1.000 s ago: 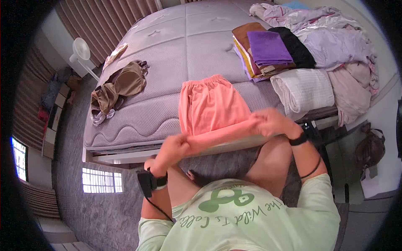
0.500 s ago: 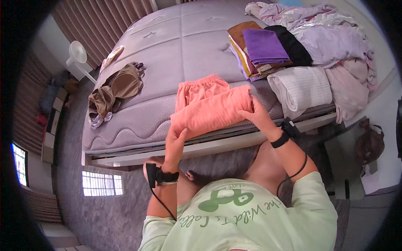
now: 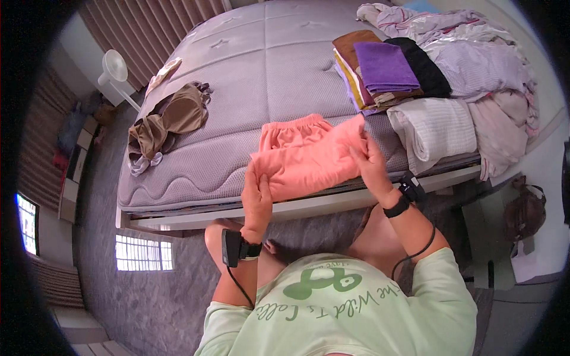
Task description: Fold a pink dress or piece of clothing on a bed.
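A pair of coral pants with a gathered elastic waistband lies at the near edge of the bed, the waistband pointing away from me. Its lower part is doubled up over itself, and both my hands hold this folded section. My left hand grips the left end, thumb on top and fingers partly hidden by the cloth. At the other end, my right hand pinches the fabric near the upper right corner, which is lifted a little off the mattress.
The grey quilted mattress spreads out before me. Brown bras lie on its left. To the right are a stack of folded clothes with a purple piece on top, a folded white knit and rumpled bedding. A white fan stands beyond.
Both hands have shifted slightly right with the pants. The folded section, smooth before, is now looser and rumpled, with its right corner raised.
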The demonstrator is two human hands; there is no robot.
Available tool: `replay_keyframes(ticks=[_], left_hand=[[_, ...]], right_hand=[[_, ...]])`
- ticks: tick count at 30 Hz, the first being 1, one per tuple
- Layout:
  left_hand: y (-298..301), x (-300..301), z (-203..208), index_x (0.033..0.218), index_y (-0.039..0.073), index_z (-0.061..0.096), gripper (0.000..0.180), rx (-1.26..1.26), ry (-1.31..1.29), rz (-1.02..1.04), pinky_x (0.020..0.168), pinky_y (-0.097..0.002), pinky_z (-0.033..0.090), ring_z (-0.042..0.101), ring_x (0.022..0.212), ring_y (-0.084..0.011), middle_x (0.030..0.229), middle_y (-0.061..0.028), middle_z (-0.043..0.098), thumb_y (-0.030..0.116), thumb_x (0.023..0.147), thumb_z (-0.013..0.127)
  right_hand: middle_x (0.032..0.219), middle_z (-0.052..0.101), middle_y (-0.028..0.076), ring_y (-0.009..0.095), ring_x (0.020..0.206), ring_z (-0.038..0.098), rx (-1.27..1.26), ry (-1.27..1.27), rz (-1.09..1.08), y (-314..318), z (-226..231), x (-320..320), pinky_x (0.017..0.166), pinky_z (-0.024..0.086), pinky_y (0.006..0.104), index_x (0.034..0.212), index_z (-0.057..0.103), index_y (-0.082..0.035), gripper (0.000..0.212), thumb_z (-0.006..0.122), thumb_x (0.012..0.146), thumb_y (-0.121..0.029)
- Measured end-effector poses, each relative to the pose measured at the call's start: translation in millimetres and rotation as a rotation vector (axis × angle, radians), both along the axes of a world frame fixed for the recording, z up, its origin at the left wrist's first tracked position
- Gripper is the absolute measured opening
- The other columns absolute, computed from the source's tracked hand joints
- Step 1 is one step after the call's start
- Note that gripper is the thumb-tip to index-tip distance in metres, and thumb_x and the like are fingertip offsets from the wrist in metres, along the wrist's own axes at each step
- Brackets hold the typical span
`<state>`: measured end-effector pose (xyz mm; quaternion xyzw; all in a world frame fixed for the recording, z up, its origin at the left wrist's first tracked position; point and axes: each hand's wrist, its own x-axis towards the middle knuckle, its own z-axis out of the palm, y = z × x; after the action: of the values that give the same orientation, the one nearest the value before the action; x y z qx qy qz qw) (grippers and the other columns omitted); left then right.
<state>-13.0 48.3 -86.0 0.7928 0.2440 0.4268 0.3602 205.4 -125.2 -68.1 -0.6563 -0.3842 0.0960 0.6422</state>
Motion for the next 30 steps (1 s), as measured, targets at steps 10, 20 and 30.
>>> replay_keyframes(ticks=[10,20,30], left_hand=[[21,8,-1,0.143,0.001,0.028,0.065,-0.250,0.161,0.093,0.071,-0.0353,0.046,0.053,0.075,-0.0217,0.088,-0.0160,0.055,0.013,0.088,0.059],[16,21,-3,0.141,-0.003,0.030,0.061,-0.176,0.071,0.031,0.098,-0.0373,0.041,0.053,0.120,-0.0366,0.129,-0.0276,0.051,0.016,0.091,0.058],[23,28,34,0.140,0.005,0.036,0.050,0.122,0.003,0.032,0.095,-0.0406,0.045,0.054,0.119,-0.0387,0.129,-0.0259,0.053,0.011,0.093,0.053]], right_hand=[[0.129,0.052,0.025,0.037,0.123,0.051,-0.142,-0.196,-0.136,8,-17,21,0.100,0.042,0.0378,0.139,0.034,0.003,0.066,0.066,0.083,-0.014],[0.131,0.051,0.025,0.038,0.124,0.049,-0.218,-0.235,-0.135,20,-19,25,0.101,0.042,0.0388,0.139,0.033,0.002,0.073,0.071,0.078,-0.014],[0.122,0.058,0.021,0.033,0.115,0.056,0.020,-0.319,-0.147,41,15,28,0.094,0.045,0.0359,0.135,0.042,0.001,0.057,0.065,0.083,-0.008]])
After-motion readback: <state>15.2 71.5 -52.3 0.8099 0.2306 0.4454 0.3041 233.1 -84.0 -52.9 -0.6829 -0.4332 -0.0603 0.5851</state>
